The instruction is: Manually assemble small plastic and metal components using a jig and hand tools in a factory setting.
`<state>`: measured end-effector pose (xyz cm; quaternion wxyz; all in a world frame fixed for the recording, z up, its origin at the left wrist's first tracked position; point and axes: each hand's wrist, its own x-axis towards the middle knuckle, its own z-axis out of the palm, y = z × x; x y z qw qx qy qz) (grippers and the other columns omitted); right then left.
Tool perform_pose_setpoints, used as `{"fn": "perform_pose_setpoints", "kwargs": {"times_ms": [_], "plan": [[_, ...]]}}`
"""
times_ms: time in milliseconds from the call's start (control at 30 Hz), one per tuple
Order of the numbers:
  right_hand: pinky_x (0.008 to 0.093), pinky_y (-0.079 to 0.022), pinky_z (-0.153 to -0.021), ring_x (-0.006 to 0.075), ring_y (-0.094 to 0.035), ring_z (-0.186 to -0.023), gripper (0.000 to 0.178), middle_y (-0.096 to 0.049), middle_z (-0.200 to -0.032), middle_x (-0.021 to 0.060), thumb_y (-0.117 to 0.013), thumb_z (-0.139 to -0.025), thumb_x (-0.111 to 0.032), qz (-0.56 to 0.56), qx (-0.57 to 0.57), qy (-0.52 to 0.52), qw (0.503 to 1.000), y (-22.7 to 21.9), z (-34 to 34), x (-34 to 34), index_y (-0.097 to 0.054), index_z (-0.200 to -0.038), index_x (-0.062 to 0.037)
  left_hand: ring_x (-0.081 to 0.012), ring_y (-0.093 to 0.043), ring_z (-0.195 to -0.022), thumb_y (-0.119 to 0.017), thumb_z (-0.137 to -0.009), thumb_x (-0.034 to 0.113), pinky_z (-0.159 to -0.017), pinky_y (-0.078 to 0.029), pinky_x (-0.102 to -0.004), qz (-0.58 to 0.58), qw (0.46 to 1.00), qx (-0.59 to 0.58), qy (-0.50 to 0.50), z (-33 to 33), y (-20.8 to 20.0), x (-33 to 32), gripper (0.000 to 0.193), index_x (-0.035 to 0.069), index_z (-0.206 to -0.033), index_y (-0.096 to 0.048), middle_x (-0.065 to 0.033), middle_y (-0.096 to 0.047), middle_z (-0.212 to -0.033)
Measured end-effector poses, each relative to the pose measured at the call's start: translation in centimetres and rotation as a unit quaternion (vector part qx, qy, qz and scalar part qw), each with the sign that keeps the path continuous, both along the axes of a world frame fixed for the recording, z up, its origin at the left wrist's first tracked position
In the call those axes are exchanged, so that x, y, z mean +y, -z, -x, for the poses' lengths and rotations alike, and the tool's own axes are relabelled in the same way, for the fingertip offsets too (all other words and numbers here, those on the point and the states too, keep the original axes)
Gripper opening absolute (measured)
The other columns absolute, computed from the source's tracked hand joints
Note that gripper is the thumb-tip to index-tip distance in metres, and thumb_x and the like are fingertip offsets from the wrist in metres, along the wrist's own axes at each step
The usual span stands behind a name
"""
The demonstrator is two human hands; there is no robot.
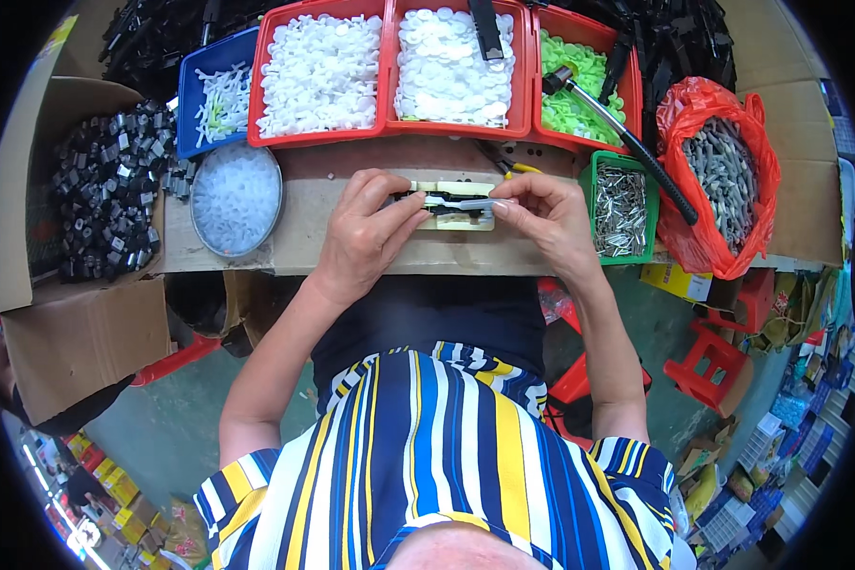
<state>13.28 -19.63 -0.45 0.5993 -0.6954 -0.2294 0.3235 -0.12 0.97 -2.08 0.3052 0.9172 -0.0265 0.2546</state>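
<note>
A cream block-like fixture point(439, 222) lies at the near edge of the bench in front of me, with a slim black part point(437, 208) lying lengthwise in it. My left hand point(363, 231) is closed at the fixture's left end, its thumb and fingertips pressed on the black part and on a small whitish piece there. From the right, my right hand point(548, 222) pinches the end of a slim light-grey stick-shaped piece point(467, 204), which lies along the black part. The fingers partly hide how these pieces meet.
Red trays point(387, 104) of white and green parts stand behind. At left are a blue tray point(188, 98), a round dish point(277, 211) and a carton of black parts point(90, 190). At right are a hammer point(627, 138), a green tray point(652, 209) of metal pins and a red bag point(670, 176). Yellow-handled pliers point(521, 168) lie behind the fixture.
</note>
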Motion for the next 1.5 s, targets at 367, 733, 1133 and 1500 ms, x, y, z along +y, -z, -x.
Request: {"fn": "perform_pose_setpoints", "kwargs": {"times_ms": [367, 733, 1133, 1500], "plan": [[0.0202, -0.048, -0.065, 0.0062, -0.062, -0.073, 0.015, -0.07, -0.084, 0.0024, -0.072, -0.088, -0.003, -0.041, 0.037, 0.125, 0.991, 1.5, 3.9, 0.5, -0.072, -0.101, 0.0028, -0.0275, -0.06, -0.093, -0.078, -0.074, 0.003, -0.076, -0.051, -0.0364, 0.028, 0.999, 0.008, 0.014, 0.1, 0.5, 0.5, 0.025, 0.004, -0.099, -0.073, -0.0105, -0.063, -0.096], [0.0203, -0.046, -0.06, 0.008, -0.058, -0.067, 0.014, -0.069, -0.083, 0.0047, -0.073, -0.087, -0.005, -0.109, 0.152, 0.138, 0.973, 1.8, 3.3, 0.2, -0.073, -0.099, 0.0022, -0.0273, -0.059, -0.091, -0.077, -0.075, 0.003, -0.076, -0.049, -0.0361, 0.037, 0.999, 0.015, 0.005, -0.1, 0.0, 0.2, 0.023, 0.003, -0.098, -0.073, -0.011, -0.063, -0.096], [0.0202, -0.047, -0.062, 0.0081, -0.059, -0.069, 0.015, -0.07, -0.086, 0.0072, -0.07, -0.088, -0.003, -0.174, 0.141, 0.18, 0.958, 0.6, 1.1, 0.2, -0.071, -0.102, 0.0027, -0.0272, -0.059, -0.091, -0.076, -0.075, 0.002, -0.077, -0.048, -0.0364, 0.049, 0.999, 0.019, 0.008, -0.2, -0.1, 0.2, 0.022, 0.003, -0.097, -0.072, -0.0112, -0.063, -0.096], [0.0183, -0.049, -0.062, 0.0088, -0.064, -0.068, 0.016, -0.071, -0.088, 0.0109, -0.065, -0.092, -0.002, -0.133, 0.048, 0.219, 0.965, 0.4, -1.1, 3.6, -0.065, -0.107, 0.0043, -0.0275, -0.059, -0.092, -0.077, -0.074, 0.002, -0.078, -0.048, -0.0367, 0.068, 0.998, 0.016, 0.006, -0.1, -0.1, 0.2, 0.025, 0.002, -0.099, -0.071, -0.0112, -0.063, -0.097]]}}
